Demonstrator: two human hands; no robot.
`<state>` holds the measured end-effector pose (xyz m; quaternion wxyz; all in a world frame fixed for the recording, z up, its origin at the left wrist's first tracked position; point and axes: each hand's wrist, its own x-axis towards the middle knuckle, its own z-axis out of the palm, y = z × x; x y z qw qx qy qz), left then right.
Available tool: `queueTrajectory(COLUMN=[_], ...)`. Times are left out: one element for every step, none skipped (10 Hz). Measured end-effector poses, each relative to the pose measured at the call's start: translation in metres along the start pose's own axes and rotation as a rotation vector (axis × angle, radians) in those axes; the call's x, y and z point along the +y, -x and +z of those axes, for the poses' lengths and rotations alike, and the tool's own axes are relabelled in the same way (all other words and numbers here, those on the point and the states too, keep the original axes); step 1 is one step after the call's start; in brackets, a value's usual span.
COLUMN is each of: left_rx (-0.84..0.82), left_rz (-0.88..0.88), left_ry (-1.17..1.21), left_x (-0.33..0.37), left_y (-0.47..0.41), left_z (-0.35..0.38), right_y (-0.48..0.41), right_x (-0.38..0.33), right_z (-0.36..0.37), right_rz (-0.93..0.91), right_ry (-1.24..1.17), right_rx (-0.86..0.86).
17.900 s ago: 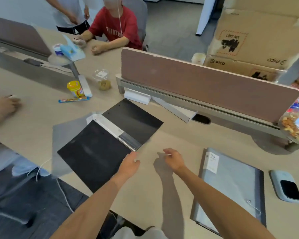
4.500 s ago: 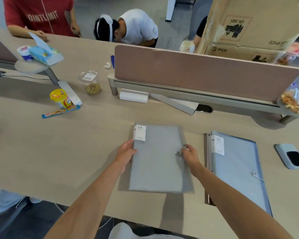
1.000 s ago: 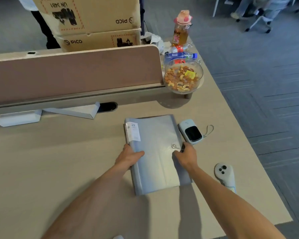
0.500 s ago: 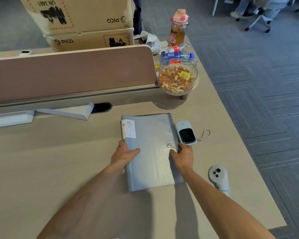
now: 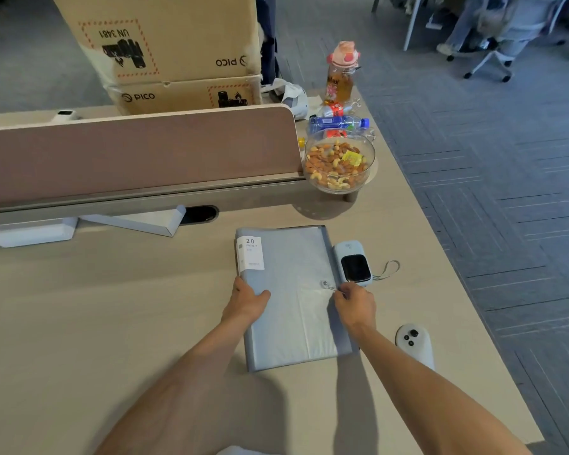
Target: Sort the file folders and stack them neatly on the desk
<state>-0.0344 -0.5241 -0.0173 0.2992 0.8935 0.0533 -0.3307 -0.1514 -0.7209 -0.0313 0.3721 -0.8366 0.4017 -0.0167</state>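
Note:
A stack of grey-blue file folders (image 5: pixel 293 300) lies flat on the beige desk (image 5: pixel 112 323), right of centre. The top folder carries a white "20 pockets" label at its far left corner and a small button clasp with an elastic string near its right edge. My left hand (image 5: pixel 247 302) grips the stack's left edge, thumb on top. My right hand (image 5: pixel 355 305) rests at the right edge, its fingers pinched on the clasp string. A darker folder edge shows along the stack's right side.
A pale blue power bank (image 5: pixel 353 262) with a wrist loop touches the stack's right edge. A white controller (image 5: pixel 414 344) lies near the desk's right edge. A glass bowl of nuts (image 5: pixel 339 164), bottles (image 5: pixel 340 77), a brown divider (image 5: pixel 138 152) and cardboard boxes (image 5: pixel 165 50) stand behind.
Since a second ago both hands have stayed on the same stack beside the power bank. Only the view has shifted slightly. Earlier, a folder was carried from the desk's middle onto this stack.

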Motion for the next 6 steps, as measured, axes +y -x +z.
queueTrajectory(left_rx=[-0.025, -0.052, -0.075, -0.079, 0.007, 0.143], left_rz=[0.004, 0.007, 0.035, 0.085, 0.185, 0.302], left_ry=[0.068, 0.156, 0.222, 0.202, 0.153, 0.077], left_x=[-0.002, -0.001, -0.004, -0.008, -0.013, -0.020], left_y=[-0.001, 0.002, 0.006, 0.016, 0.026, 0.033], left_z=[0.000, -0.002, -0.005, -0.014, -0.027, -0.043], right_y=[0.002, 0.005, 0.006, 0.009, 0.011, 0.017], right_x=[0.003, 0.001, -0.002, -0.012, -0.027, -0.046], right_z=[-0.002, -0.005, -0.005, -0.004, 0.003, 0.011], right_rz=[-0.007, -0.007, -0.038, -0.088, -0.130, -0.175], right_ry=[-0.007, 0.017, 0.023, 0.015, 0.005, -0.034], right_rx=[-0.007, -0.037, -0.056, -0.098, -0.129, -0.142])
